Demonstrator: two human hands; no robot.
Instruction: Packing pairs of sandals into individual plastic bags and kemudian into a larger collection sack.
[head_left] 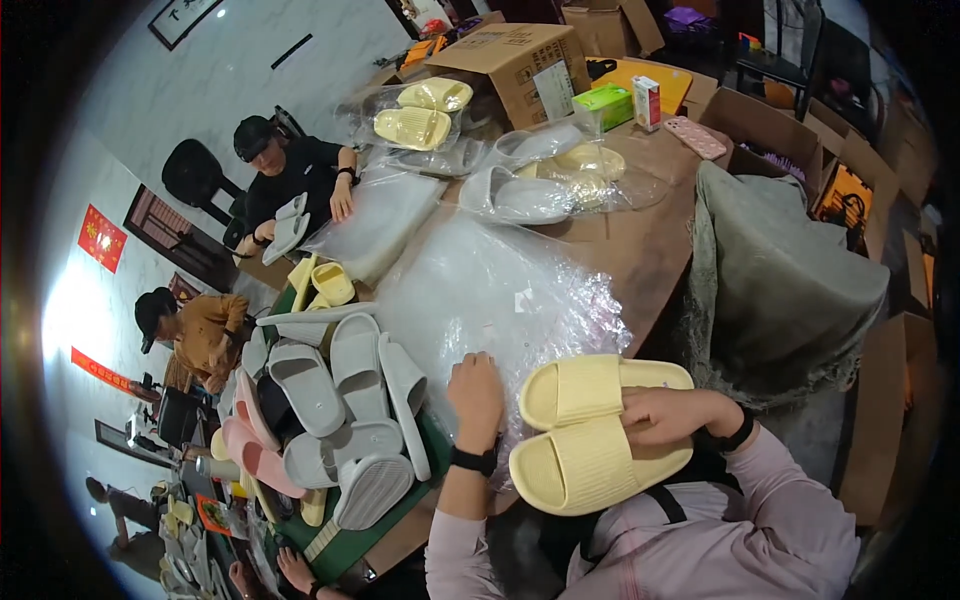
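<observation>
My right hand [662, 415] is closed around a pair of pale yellow slide sandals [590, 430], gripping them from their right side; the two sandals lie one beside the other, touching, just in front of my chest at the near edge of the table [640, 250]. My left hand [477, 392] rests flat, fingers loosely spread, on a heap of clear plastic bags [490, 290] that covers the middle of the table, just left of the yellow pair. To the left of that hand sits a pile of grey sandals [345, 400], with a few pink sandals [250, 440] at its far left edge. Farther up the table more sandals lie sealed in clear bags, near a cardboard box [520, 60]. A person in black [300, 180] across the table to the left handles a grey sandal
</observation>
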